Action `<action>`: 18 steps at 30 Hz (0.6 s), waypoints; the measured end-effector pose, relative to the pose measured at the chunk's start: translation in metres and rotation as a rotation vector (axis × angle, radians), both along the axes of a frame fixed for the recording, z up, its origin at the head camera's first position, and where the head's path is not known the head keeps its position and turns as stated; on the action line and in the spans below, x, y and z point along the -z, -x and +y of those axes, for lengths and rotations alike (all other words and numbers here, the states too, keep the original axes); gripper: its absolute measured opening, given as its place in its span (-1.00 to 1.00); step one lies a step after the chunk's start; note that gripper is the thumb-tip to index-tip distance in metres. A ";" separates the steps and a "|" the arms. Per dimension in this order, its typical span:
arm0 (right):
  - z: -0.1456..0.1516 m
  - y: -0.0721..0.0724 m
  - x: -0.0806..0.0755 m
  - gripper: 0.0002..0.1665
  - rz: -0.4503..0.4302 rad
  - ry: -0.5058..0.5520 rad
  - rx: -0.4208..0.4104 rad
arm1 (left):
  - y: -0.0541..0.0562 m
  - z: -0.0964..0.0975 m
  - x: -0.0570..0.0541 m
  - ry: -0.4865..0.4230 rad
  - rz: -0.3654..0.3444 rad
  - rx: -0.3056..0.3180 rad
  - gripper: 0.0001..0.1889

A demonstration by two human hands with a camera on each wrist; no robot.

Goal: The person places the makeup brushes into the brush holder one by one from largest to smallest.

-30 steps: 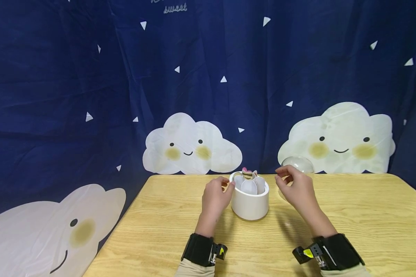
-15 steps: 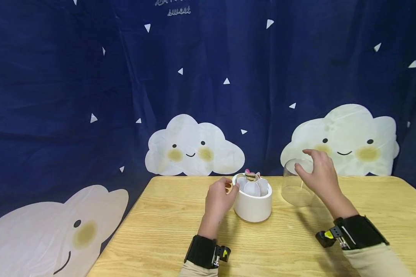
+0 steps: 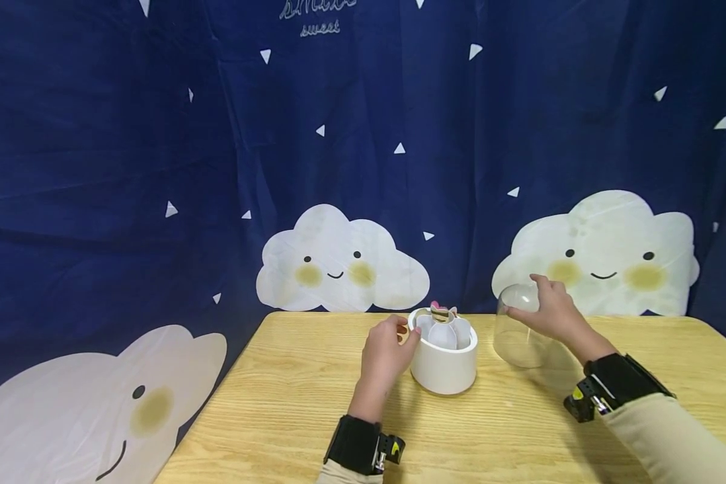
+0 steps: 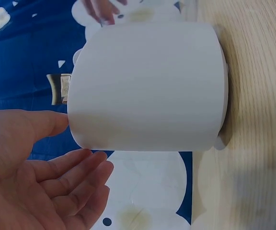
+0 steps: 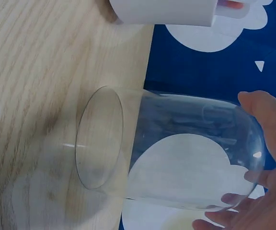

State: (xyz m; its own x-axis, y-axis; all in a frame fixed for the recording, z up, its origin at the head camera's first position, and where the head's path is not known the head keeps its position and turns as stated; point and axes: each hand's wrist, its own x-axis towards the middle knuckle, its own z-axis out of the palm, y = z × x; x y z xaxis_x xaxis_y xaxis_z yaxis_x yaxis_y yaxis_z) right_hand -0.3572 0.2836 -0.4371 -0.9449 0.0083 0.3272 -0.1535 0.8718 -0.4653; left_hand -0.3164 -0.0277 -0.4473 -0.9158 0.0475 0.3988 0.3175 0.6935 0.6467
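A white round base [image 3: 443,366] stands on the table, with white petal shapes [image 3: 443,335] inside its rim. Above them shows a small piece with a gold band [image 3: 441,314] and pink parts. My left hand [image 3: 387,349] is at the base's left side, its thumb [image 4: 51,123] at the upper edge and its fingers [image 4: 75,177] loosely bent alongside. To the right a clear dome [image 3: 517,336] stands upright, its open end [image 5: 98,139] down at the table. My right hand [image 3: 553,310] holds the dome's rounded top, thumb [image 5: 260,108] on one side and fingers [image 5: 238,206] on the other.
The wooden table [image 3: 278,403] has its far edge just behind the base and dome. Behind it hangs a dark blue curtain [image 3: 363,168] with smiling white clouds [image 3: 339,259] and small white triangles.
My right hand has moved away from beside the white base, to the right, and now grips the top of the clear dome. The left hand stays at the base's rim.
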 end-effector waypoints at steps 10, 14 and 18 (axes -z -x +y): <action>-0.005 -0.002 0.008 0.21 0.052 0.001 0.010 | -0.002 -0.002 0.000 0.020 0.014 0.019 -0.65; -0.008 -0.003 0.009 0.16 0.110 0.008 0.002 | -0.002 -0.002 -0.001 0.023 0.000 0.020 -0.64; -0.014 -0.005 0.003 0.08 0.222 0.008 -0.015 | -0.002 -0.002 -0.002 0.017 -0.019 0.026 -0.64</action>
